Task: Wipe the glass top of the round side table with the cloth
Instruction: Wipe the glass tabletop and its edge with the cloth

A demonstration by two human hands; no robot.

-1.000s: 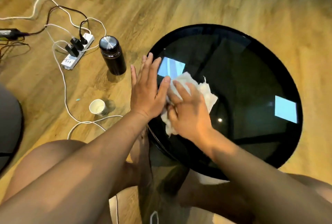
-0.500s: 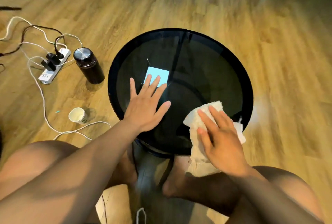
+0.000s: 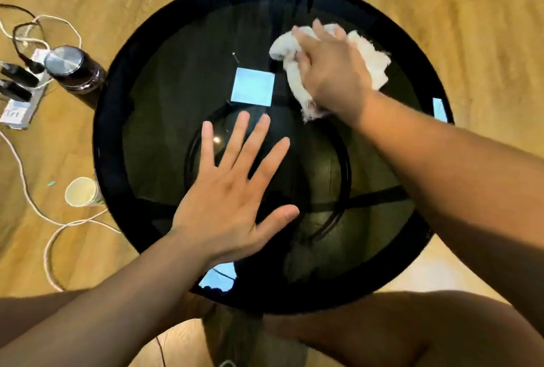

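The round side table (image 3: 117, 107) has a dark glass top with a black rim and fills the middle of the view. My right hand (image 3: 332, 72) presses a crumpled white cloth (image 3: 371, 57) onto the glass at the far right part of the top, fingers curled over it. My left hand (image 3: 232, 190) lies flat on the glass near the centre, fingers spread, holding nothing. Pale square reflections show on the glass.
On the wooden floor to the left stand a dark bottle with a metal lid (image 3: 73, 72), a white paper cup (image 3: 82, 191) and a power strip (image 3: 20, 101) with plugs and white cables. My knees are at the bottom edge.
My right hand has carried the cloth from the near right edge of the glass up to the far right part. My left hand stays flat on the glass. The camera has moved closer over the table.
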